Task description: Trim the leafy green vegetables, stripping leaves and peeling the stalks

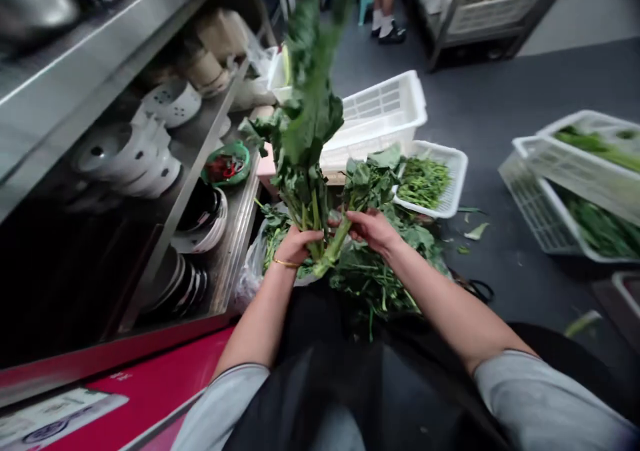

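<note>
My left hand (299, 243) is closed round the stems of a tall bunch of leafy greens (309, 131), whose dark leaves rise upright and blur at the top. My right hand (371, 229) grips a thick-stemmed stalk of leafy greens (340, 241) beside that bunch; its leaves lean up to the right. The stalk's pale cut end points down between both hands. Below the right hand lies a heap of loose greens (377, 284). A clear plastic bag (255, 264) with more greens sits under the left hand.
Beyond the hands stand an empty white crate (385, 107) and a white basket (457, 187) of cut green stems. Stacked crates of greens (545, 204) are at right. A metal shelf (200, 151) with bowls runs along the left. A person's legs (385, 1) show at the back.
</note>
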Available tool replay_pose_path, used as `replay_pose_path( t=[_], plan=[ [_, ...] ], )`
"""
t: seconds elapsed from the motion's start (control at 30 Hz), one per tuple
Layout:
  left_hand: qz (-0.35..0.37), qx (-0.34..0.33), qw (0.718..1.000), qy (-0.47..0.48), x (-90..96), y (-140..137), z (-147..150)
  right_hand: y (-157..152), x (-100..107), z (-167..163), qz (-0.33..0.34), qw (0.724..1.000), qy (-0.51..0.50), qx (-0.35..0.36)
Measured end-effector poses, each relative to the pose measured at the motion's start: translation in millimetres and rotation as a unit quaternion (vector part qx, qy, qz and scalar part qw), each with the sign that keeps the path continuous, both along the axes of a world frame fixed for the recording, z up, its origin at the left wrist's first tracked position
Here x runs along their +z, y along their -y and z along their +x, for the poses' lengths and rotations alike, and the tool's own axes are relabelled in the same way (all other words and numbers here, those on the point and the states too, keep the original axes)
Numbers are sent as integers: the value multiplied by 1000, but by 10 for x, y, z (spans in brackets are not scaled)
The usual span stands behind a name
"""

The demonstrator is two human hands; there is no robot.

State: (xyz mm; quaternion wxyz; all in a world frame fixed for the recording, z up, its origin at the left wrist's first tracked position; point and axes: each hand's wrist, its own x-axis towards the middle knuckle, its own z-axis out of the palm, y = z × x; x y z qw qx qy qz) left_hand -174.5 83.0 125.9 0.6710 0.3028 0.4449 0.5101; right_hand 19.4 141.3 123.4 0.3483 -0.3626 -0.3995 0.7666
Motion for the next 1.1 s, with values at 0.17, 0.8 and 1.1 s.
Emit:
replay_pose_path(
  t=[0.17, 0.8, 1.1],
  plan=[
    [-93, 106, 990, -8, -49, 684, 510, 384, 164, 863, 21, 990, 52, -133],
    [29, 20, 998, 58, 188, 1454, 1277, 1083, 416, 672, 229, 942, 222, -108],
    [-26, 159, 983, 92, 113, 1199, 738, 1765, 361, 782, 203, 965, 147, -80]
  ],
)
